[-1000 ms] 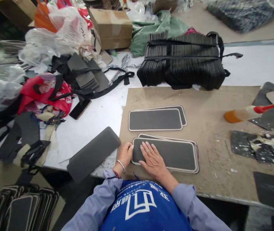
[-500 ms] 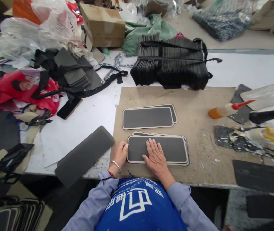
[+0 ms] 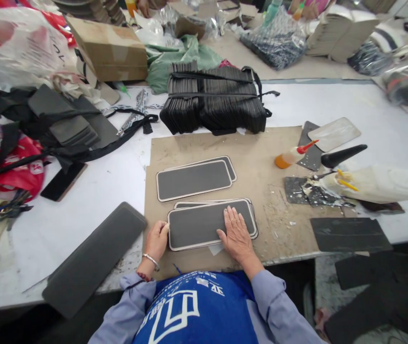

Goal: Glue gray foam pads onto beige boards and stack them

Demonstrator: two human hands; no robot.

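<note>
A dark grey rounded panel with a pale border (image 3: 196, 227) lies on top of a small stack on the brown board. At its left end, my left hand (image 3: 156, 242) is closed, thumb and fingers pinching the edge. My right hand (image 3: 237, 234) rests flat on the right part of the same panel, fingers stretched out. Just beyond lies a second pair of bordered panels (image 3: 193, 180), slightly fanned. To the left, plain dark grey strips (image 3: 96, 258) lie slanted across the table's front edge. A small pale scrap (image 3: 216, 249) shows under the near edge of the stack.
A strapped bundle of dark pieces (image 3: 214, 98) stands behind the brown cardboard (image 3: 275, 143). On the right are an orange-filled glue bottle (image 3: 290, 156), a white container (image 3: 386, 183) and a black-handled tool (image 3: 343, 155). A phone (image 3: 63, 181) lies left, near bags and a carton (image 3: 108, 50).
My right hand has slid rightward along the panel. My left hand stays at its left end. The view has swung right, and a pale scrap now shows under the stack's near edge.
</note>
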